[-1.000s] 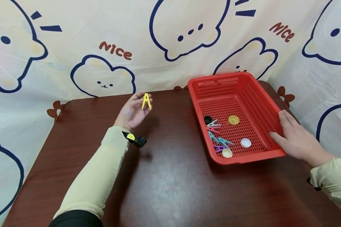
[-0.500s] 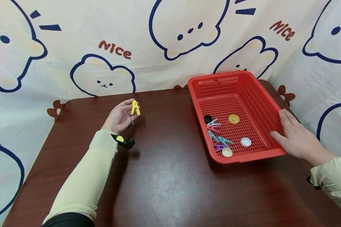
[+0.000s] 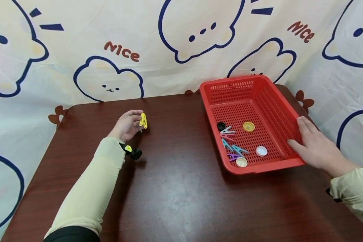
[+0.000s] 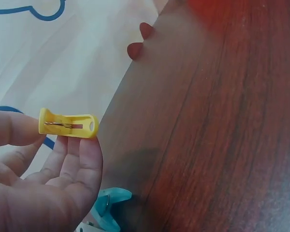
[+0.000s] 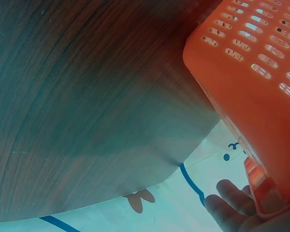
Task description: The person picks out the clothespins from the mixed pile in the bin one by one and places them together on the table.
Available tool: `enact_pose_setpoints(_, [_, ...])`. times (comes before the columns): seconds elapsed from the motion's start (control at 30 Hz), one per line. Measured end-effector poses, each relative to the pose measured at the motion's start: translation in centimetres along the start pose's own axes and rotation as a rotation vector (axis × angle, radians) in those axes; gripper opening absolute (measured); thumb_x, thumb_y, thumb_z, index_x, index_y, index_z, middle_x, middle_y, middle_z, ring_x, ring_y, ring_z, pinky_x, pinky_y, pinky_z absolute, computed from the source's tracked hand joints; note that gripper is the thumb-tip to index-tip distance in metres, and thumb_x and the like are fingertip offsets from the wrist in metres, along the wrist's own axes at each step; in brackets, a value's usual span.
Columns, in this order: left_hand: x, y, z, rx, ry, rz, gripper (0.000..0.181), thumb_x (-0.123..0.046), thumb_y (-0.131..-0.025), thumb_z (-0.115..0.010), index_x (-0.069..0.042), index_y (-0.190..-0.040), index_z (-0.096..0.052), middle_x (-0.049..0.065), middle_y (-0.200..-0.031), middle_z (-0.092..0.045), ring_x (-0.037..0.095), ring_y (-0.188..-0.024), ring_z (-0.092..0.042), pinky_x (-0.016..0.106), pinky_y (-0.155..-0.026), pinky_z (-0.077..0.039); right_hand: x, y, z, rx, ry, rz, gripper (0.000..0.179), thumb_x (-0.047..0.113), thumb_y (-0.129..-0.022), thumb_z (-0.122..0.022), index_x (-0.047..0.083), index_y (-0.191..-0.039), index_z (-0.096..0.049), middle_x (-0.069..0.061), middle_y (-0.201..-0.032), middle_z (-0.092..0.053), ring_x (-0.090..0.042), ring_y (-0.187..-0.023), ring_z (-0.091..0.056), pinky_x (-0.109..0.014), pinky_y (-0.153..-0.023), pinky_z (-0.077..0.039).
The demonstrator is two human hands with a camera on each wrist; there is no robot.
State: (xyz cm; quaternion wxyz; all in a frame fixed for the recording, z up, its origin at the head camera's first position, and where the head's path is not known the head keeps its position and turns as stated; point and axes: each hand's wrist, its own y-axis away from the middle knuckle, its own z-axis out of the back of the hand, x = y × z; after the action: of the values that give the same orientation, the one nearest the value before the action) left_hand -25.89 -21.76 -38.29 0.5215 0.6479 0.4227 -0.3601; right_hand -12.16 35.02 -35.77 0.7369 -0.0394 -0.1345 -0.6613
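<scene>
Over the left part of the table, my left hand (image 3: 128, 126) pinches a yellow clothespin (image 3: 143, 120) between thumb and fingers. In the left wrist view this yellow clothespin (image 4: 70, 124) lies across the fingertips. Below the hand there, a teal clothespin (image 4: 108, 209) shows partly, with a bit of something white beside it; whether they touch the hand I cannot tell. My right hand (image 3: 320, 148) holds the right rim of a red plastic basket (image 3: 278, 164), thumb inside and fingers along the outer side. The right wrist view shows its fingers (image 5: 227, 205) beside the basket wall (image 5: 251, 101).
Inside the basket lie a black cap (image 3: 221, 126), a yellow cap (image 3: 248, 126), a white cap (image 3: 261, 151), a cream cap (image 3: 241, 162) and several clothespins (image 3: 239, 150) along its left side. A printed cloth (image 3: 169, 80) hangs behind the brown table (image 3: 175, 188).
My left hand has moved left and down toward the table with the yellow clothespin, which has turned a little. The right hand and basket have stayed in place.
</scene>
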Motion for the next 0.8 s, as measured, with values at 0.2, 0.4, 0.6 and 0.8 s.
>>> enact_pose_setpoints(0.2, [-0.2,0.0,-0.2,-0.028,-0.206,-0.023,0.030,-0.004,-0.109,-0.040,-0.003,-0.138,-0.047,0.003,-0.114,-0.046,0.012,-0.081,-0.049,0.028,-0.081,-0.048,-0.1,0.0,0.0,0.010,0.004,-0.007,0.085,0.029,-0.105,-0.050,-0.013,-0.157,0.002,-0.040,-0.161,-0.005,-0.057,-0.145,-0.014,-0.078,-0.103,-0.029])
enact_pose_setpoints(0.4, [-0.4,-0.2,-0.6,-0.084,-0.427,-0.034,0.043,-0.004,-0.108,-0.042,0.000,-0.151,-0.040,0.013,-0.146,-0.039,0.019,-0.098,-0.045,0.039,-0.101,-0.047,-0.1,0.0,0.0,0.016,0.007,-0.017,0.086,0.029,-0.105,-0.051,-0.013,-0.156,0.003,-0.040,-0.160,-0.005,-0.057,-0.145,-0.014,-0.078,-0.103,-0.029])
enact_pose_setpoints(0.6, [-0.4,-0.2,-0.9,-0.109,-0.488,-0.032,0.044,-0.004,-0.107,-0.042,-0.001,-0.150,-0.040,0.018,-0.150,-0.039,0.021,-0.103,-0.047,0.035,-0.094,-0.050,0.0,-0.1,-0.1,0.000,0.005,-0.008,0.084,0.028,-0.105,-0.050,-0.014,-0.157,0.001,-0.040,-0.161,-0.006,-0.056,-0.146,-0.014,-0.077,-0.105,-0.028])
enact_pose_setpoints(0.8, [-0.4,-0.3,-1.3,-0.128,-0.663,-0.081,0.039,-0.002,-0.105,-0.045,0.002,-0.143,-0.046,0.023,-0.141,-0.047,0.026,-0.103,-0.051,0.032,-0.082,-0.051,-0.1,0.0,-0.1,-0.005,0.009,-0.003,0.084,0.028,-0.105,-0.051,-0.014,-0.156,0.000,-0.040,-0.160,-0.007,-0.057,-0.146,-0.014,-0.078,-0.103,-0.029])
